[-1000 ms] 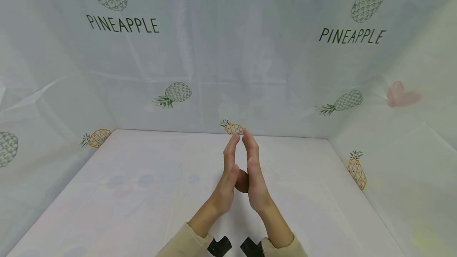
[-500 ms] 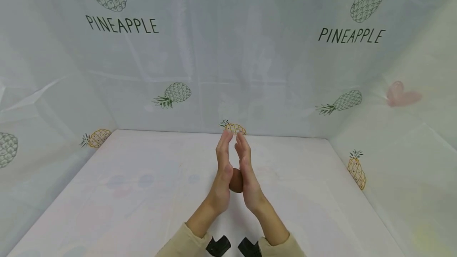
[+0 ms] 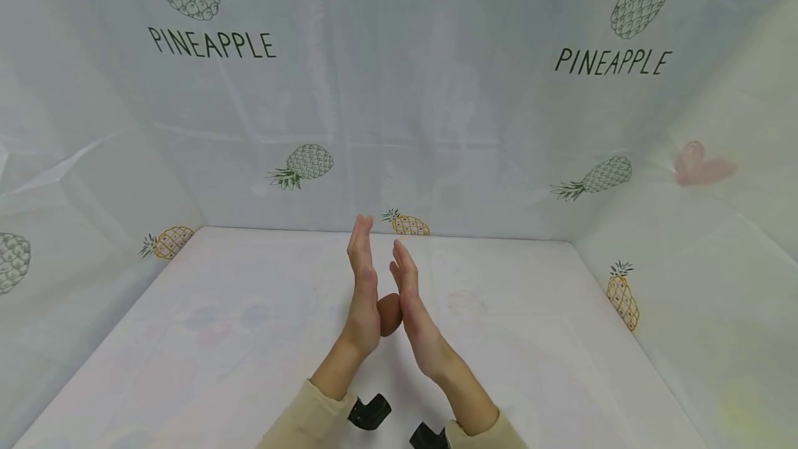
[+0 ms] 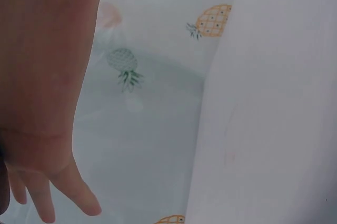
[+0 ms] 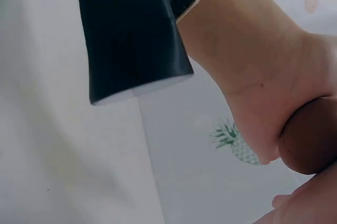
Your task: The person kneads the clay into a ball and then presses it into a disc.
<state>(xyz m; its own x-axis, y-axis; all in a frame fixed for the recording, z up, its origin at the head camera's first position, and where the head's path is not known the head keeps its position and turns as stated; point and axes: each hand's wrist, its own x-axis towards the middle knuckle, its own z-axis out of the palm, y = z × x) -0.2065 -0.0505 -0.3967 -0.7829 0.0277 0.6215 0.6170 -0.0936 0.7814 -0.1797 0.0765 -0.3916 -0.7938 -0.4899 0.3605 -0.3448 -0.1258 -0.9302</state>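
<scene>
- So from my end, the brown egg-shaped thing [image 3: 390,314] is at about 6 o'clock in the head view, pressed between two palms.
- Left hand [image 3: 364,296] has its 9 o'clock side, fingers pretty much straight, not wrapped around it.
- Right hand [image 3: 416,317] has the 3 o'clock side, leaning toward 11, fingers mostly straight too. The two hands' fingertips are apart.
- My right wrist cam gets the thing around 4 o'clock.
- Beige sleeves [image 3: 312,414] down by 6, white table [image 3: 511,310] below, pineapple-print backdrop [image 3: 399,75] at 12.
</scene>
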